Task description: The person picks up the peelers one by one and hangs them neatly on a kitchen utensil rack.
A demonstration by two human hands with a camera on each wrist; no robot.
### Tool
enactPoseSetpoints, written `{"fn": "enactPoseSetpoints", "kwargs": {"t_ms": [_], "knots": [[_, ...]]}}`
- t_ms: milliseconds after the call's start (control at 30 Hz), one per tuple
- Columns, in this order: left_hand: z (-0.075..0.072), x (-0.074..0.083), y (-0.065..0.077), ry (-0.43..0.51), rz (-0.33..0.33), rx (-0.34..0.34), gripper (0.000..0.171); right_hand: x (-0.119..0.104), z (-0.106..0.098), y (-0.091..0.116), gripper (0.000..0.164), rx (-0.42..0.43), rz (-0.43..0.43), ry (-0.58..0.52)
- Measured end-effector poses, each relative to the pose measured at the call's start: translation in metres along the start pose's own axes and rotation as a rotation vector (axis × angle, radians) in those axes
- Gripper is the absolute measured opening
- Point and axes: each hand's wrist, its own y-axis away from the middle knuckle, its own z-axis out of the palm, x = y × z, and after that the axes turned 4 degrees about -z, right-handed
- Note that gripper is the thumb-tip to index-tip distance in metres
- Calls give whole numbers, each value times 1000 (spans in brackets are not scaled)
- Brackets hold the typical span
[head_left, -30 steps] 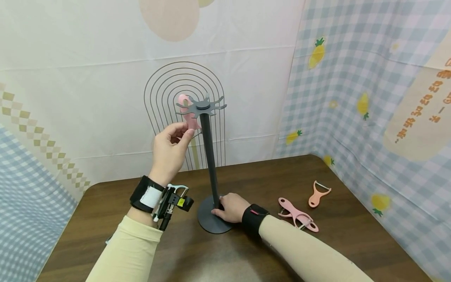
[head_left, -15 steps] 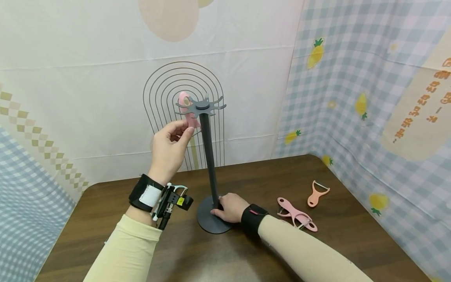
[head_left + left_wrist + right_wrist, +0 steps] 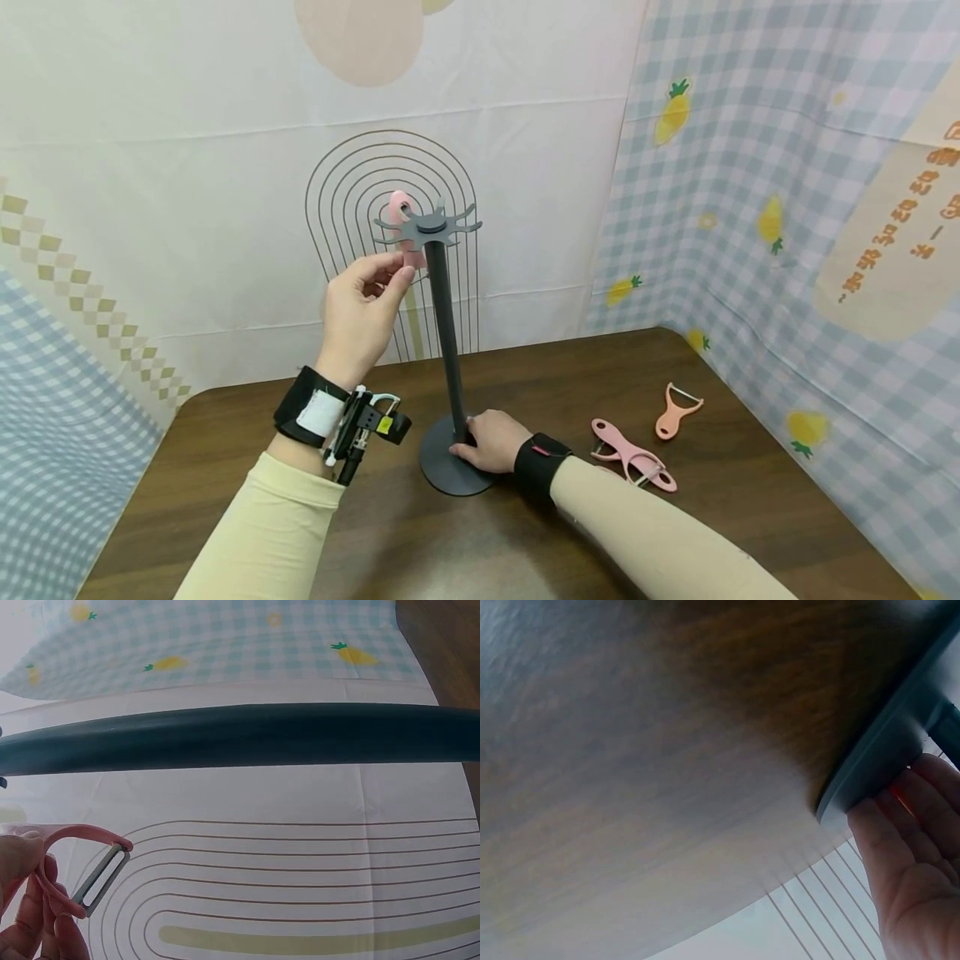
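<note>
My left hand [image 3: 363, 312] pinches a pink Y-shaped peeler [image 3: 400, 204] between thumb and fingers, holding it upright by its lower part. In the left wrist view the peeler's metal blade [image 3: 103, 880] shows beyond the fingers. The handle, with a hole in its top end, overlaps the left-hand hooks of a dark grey stand [image 3: 444, 333] in the head view. These hooks [image 3: 390, 231] spread from the top of the pole and hide part of the handle. My right hand [image 3: 495, 442] rests on the stand's round base [image 3: 446, 471] beside the pole, fingers fairly straight.
Pink peelers [image 3: 633, 457] lie on the brown table [image 3: 390, 533] at the right, partly behind the right forearm. An orange peeler [image 3: 675, 412] lies farther back. Cloth curtains [image 3: 540, 208] hang behind and at the sides.
My left hand has raised the pink peeler slightly and shifted its top to the right, bringing the handle closer to the hooks. The right hand and stand stay put.
</note>
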Motion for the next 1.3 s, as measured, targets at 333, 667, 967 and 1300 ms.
{"fn": "enactPoseSetpoints", "kwargs": {"t_ms": [333, 667, 967, 1300], "knots": [[1, 0, 0, -9, -16, -5, 26, 2, 2, 0, 36, 8, 2, 4], [0, -2, 2, -10, -16, -19, 28, 2, 1, 1, 36, 16, -1, 4], [-2, -3, 5, -6, -29, -22, 30, 4, 2, 0, 37, 14, 5, -5], [-8, -24, 16, -14, -105, 1, 34, 1, 3, 0, 36, 13, 0, 4]]}}
